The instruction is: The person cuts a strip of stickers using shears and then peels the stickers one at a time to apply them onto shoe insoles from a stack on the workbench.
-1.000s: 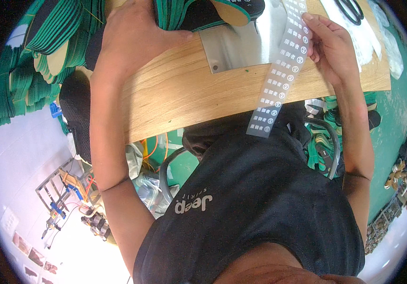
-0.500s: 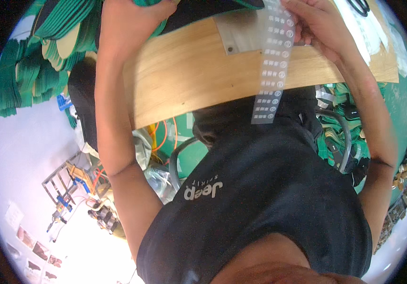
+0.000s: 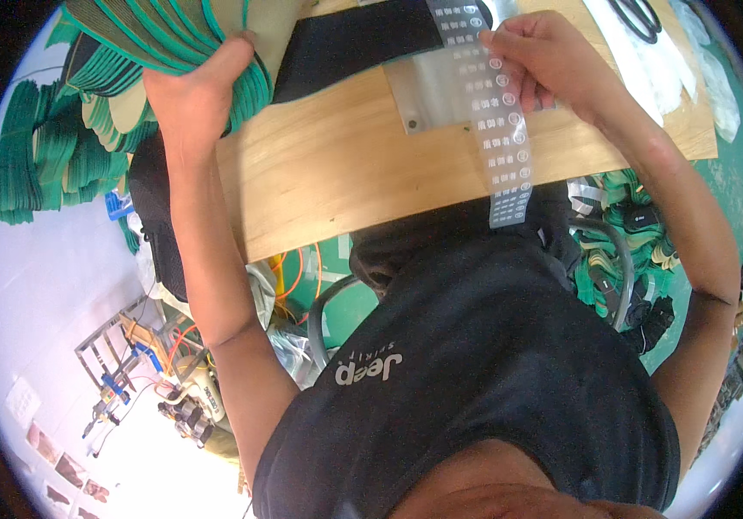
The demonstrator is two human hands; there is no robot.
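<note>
My left hand [image 3: 194, 99] is closed on a fanned stack of green-edged insoles [image 3: 168, 30], beige on some faces, with its thumb over their edge. A black insole [image 3: 354, 48] with a thin green edge lies beside that stack, on the wooden table [image 3: 319, 164]. My right hand [image 3: 557, 65] pinches the edge of a translucent strip of printed labels [image 3: 501, 130] between thumb and forefinger. This strip crosses the right end of the black insole and hangs past the table's near edge towards my lap. Under it lies a greyish clear sheet [image 3: 427, 95].
Black looped handles [image 3: 639, 17] rest on white sheets [image 3: 626, 56] at the table's right. More green insoles [image 3: 25, 156] are stacked at the far left. Below the table on the right is a heap of insoles [image 3: 622, 251], next to a grey chair armrest [image 3: 624, 277].
My left hand has moved left and down, and the fanned insoles in it now show more fully. More of the black insole is visible. The label strip's lower end has swung right.
</note>
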